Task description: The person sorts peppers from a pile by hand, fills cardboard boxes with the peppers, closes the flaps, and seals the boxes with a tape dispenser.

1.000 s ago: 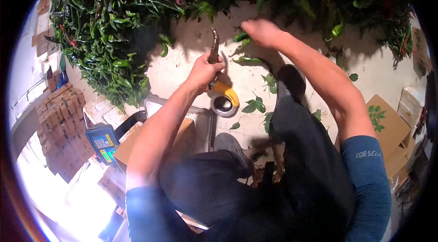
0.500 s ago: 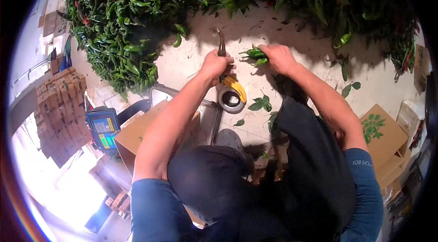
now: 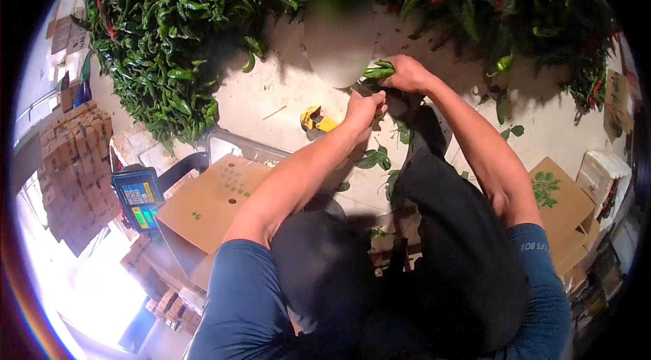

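Observation:
My right hand [image 3: 409, 76] is closed around a small bunch of green chili peppers [image 3: 380, 70], their ends sticking out to the left. Just below and left of it, my left hand [image 3: 364, 110] has its fingers curled in. What they pinch, if anything, I cannot make out. A yellow tool [image 3: 321, 120] lies on the pale floor beside my left wrist; its kind is unclear. Green leaves [image 3: 375, 158] are scattered below the hands. A blurred oval patch covers the area above the left hand.
Large heaps of green chilies [image 3: 169, 34] stand at the back left, with green and red ones [image 3: 475, 0] at the back right. A digital scale [image 3: 139, 197] and a cardboard box [image 3: 213, 204] are at left, another printed box [image 3: 556, 190] at right.
My left hand has moved right and down, close to the right hand. The dark stalk-like piece it held no longer shows. My right hand has shifted slightly up and left with the peppers.

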### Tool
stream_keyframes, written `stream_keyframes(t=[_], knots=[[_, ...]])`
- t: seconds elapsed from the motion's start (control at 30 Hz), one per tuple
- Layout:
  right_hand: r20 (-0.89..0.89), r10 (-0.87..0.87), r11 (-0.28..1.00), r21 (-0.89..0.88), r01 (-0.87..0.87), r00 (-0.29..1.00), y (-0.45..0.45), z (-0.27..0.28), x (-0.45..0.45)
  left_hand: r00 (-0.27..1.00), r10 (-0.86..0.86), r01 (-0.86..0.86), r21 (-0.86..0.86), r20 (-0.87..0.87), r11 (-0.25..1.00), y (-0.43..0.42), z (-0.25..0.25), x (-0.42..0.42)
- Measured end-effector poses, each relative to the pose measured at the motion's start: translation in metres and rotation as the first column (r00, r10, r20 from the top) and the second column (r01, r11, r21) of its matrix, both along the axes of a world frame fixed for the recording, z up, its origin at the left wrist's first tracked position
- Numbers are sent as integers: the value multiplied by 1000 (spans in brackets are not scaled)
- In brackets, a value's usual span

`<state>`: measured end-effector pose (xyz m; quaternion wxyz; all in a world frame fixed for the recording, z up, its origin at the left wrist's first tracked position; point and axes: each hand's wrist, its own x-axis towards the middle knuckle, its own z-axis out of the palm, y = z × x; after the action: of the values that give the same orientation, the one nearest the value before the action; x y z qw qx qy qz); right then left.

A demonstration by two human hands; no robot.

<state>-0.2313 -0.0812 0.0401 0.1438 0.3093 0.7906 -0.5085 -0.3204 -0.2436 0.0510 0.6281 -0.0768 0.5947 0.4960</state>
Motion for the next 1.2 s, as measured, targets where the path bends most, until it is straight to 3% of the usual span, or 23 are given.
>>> stream_keyframes(t=[0.03,0.07,0.13,0.23,0.3,0.33,0.4,0.47,0.53,0.6,0.63,0.67,0.7,0.73,0.77,0.8,0.87,0.97,1.03,1.07,1.1,1.13,1.2], knots=[[19,-58,988,-142,60,998,4,9,-4,999,23,-23,-4,35,1000,4,2,-1],[-106,-233,923,-337,186,967,-1,3,-6,998,60,-58,56,-29,997,8,3,-1],[-124,-374,869,-393,301,919,-4,35,-7,992,124,-123,82,-10,989,22,32,-5],[-101,-753,551,-638,539,650,-11,41,16,977,-155,169,84,-149,982,38,55,-23],[-90,-850,453,-626,634,519,-10,38,48,844,-329,325,-84,-423,942,48,87,-27],[-70,-893,383,-638,668,445,-14,47,68,750,-478,443,-189,-456,876,50,92,-34],[88,-966,97,-743,662,241,-24,66,112,659,-644,587,-271,-388,763,66,139,-21],[42,-995,32,-726,687,91,-46,71,151,474,-736,806,-100,-483,584,84,170,0],[68,-998,-53,-691,721,-8,-68,86,183,360,-757,918,61,-546,392,115,241,60],[17,-1000,0,-671,742,15,-87,127,217,250,-696,968,196,-673,158,136,303,135],[-149,-989,113,-683,722,14,-102,129,231,109,-775,994,68,-623,85,144,339,174],[-169,-983,46,-607,793,-72,-105,111,230,201,-720,979,160,-664,126,137,359,216],[-204,-978,102,-626,773,-36,-111,116,241,83,-778,971,225,-622,-76,140,383,251],[-239,-971,157,-643,750,-2,-119,123,250,57,-670,979,174,-740,-108,133,394,288],[-254,-967,161,-663,731,-18,-126,131,257,19,-651,986,121,-759,-112,119,438,309],[-244,-968,134,-707,695,-62,-131,139,263,42,-654,985,141,-755,-99,109,456,330],[-207,-966,76,-804,590,-157,-140,150,276,-87,-732,987,39,-676,-153,100,469,350],[-96,-942,-16,-945,328,-321,-144,168,291,25,-674,995,85,-738,-56,77,447,335],[-24,-916,-63,-977,201,-400,-142,175,298,172,-724,970,244,-668,4,49,448,293],[-26,-911,-84,-965,247,-412,-140,183,300,177,-684,976,217,-708,28,30,448,268],[-81,-928,-121,-858,499,-364,-133,194,298,281,-677,959,220,-681,178,2,454,247],[-92,-951,-154,-686,711,-294,-127,204,297,288,-633,956,181,-719,229,-24,443,220],[-91,-964,-99,-746,659,-249,-108,185,296,367,-453,896,178,-813,407,-88,431,179]])
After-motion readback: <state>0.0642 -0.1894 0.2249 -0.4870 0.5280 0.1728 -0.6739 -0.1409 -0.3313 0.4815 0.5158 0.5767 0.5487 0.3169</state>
